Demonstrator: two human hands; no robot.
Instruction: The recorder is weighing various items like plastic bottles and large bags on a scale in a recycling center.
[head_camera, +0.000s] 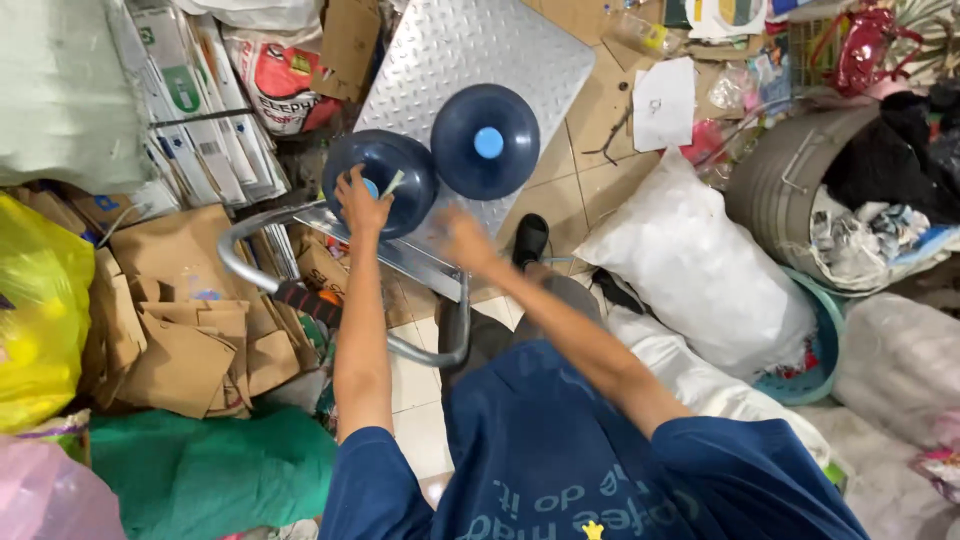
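Blurred right hand (466, 240) — grip unclear

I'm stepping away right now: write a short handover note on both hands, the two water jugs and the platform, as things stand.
Left hand: gripping the neck of the left jug, fingers closed over its cap.
Right hand: blurred, empty as far as can be told, beside the jugs at the platform's near edge.
Right jug: upright on the metal platform, blue cap on, untouched.
Done: both jugs stand side by side on the platform.
Left: left jug still in hand, not released. Cardboard pile and white sacks crowd both sides.
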